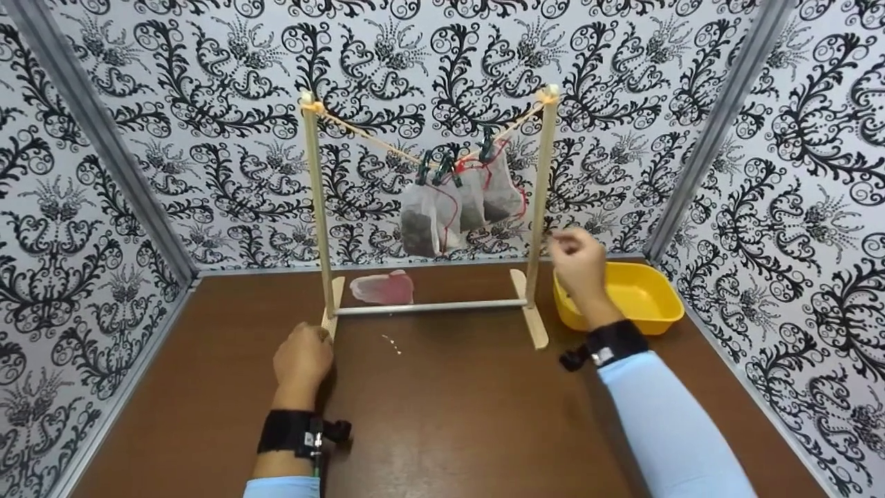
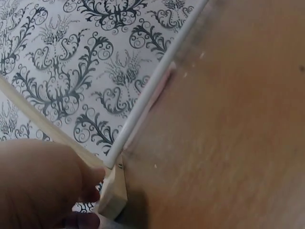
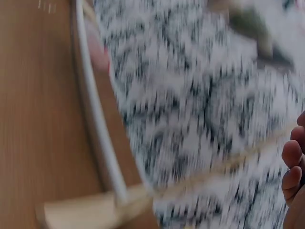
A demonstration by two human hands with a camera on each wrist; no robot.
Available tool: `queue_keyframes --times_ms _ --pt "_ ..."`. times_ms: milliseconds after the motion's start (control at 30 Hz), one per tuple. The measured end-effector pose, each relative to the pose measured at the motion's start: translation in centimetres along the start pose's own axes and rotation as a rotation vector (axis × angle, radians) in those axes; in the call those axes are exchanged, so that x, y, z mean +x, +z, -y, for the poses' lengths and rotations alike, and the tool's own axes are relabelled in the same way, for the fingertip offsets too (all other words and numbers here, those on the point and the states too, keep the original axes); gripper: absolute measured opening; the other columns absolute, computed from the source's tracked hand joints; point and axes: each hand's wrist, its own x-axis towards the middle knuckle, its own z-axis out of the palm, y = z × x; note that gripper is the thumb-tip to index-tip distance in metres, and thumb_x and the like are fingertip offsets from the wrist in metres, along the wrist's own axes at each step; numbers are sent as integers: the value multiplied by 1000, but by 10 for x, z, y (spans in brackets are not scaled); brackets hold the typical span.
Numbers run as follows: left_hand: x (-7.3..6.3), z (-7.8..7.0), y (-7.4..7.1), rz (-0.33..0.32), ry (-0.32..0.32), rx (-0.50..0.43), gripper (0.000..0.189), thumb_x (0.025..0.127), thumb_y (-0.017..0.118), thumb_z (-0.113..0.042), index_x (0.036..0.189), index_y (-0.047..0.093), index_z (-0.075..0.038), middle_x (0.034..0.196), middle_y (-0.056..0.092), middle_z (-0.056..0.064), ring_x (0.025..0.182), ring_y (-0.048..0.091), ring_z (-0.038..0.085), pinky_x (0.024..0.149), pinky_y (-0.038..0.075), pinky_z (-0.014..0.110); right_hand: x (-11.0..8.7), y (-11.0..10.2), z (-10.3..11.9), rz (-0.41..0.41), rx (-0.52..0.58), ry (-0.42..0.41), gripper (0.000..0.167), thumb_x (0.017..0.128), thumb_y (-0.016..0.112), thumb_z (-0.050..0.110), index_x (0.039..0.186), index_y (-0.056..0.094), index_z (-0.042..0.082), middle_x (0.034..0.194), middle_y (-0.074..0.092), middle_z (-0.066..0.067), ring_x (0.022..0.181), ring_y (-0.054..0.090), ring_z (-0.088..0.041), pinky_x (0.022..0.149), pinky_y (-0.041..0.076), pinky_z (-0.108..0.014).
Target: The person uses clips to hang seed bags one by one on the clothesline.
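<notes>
A wooden drying stand [image 1: 541, 200] has an orange string [image 1: 370, 137] tied between its two posts. From the string hang several sheer white pouches [image 1: 418, 218] with red cords, held by dark green clips [image 1: 487, 145]. My left hand [image 1: 303, 356] grips the stand's left foot [image 2: 113, 196], thumb and fingers about the wood. Beside the right post is my right hand [image 1: 579, 266], raised, its fingers curled. I see nothing in it, and the right wrist view is blurred, with only curled fingertips [image 3: 291, 155] at the edge.
A yellow basin [image 1: 667, 304] stands at the right behind my right forearm. Behind the white crossbar [image 1: 435, 306], a pink and white piece [image 1: 384, 287] lies flat on the brown table [image 1: 449, 415]. Small white specks lie before the bar. Patterned walls enclose the table.
</notes>
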Motion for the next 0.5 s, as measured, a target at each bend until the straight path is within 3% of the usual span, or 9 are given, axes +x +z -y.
queue_keyframes --times_ms 67,133,267,333,433,500 --pt "-1 2 1 28 -18 21 29 111 63 -19 128 85 -10 155 67 26 126 73 57 103 60 72 7 -19 -24 30 -103 53 13 97 80 7 103 80 -5 77 73 3 65 63 -3 60 53 -15" --pt "-2 2 1 46 -29 24 30 110 63 -18 131 84 -10 164 60 27 130 71 58 106 59 72 12 -37 -46 121 -251 124 16 98 77 11 103 79 -5 83 75 -5 70 65 -9 65 55 -18" --pt "-1 -1 -2 76 -24 1 32 110 64 -17 134 83 -9 175 47 29 137 67 60 110 57 73 22 -63 -76 432 -517 240 29 102 72 14 117 78 -10 114 80 -29 97 76 -35 86 65 -37" --pt "0 -2 -4 90 -26 -2 32 109 64 -17 135 82 -9 176 44 29 137 67 60 109 58 73 25 -69 -84 591 -583 279 36 103 72 13 127 75 -13 129 77 -35 109 75 -43 94 66 -46" --pt "0 -3 -5 103 -38 2 33 110 64 -14 138 81 -8 178 41 30 139 66 60 110 57 72 29 -69 -94 800 -665 268 47 103 72 16 140 71 -13 136 75 -35 104 74 -41 91 65 -45" --pt "0 -4 -4 99 -34 7 32 109 66 -13 137 81 -7 177 41 32 140 65 59 111 57 72 35 -67 -116 904 -685 205 50 102 70 20 140 71 -13 130 78 -32 93 70 -33 82 61 -38"
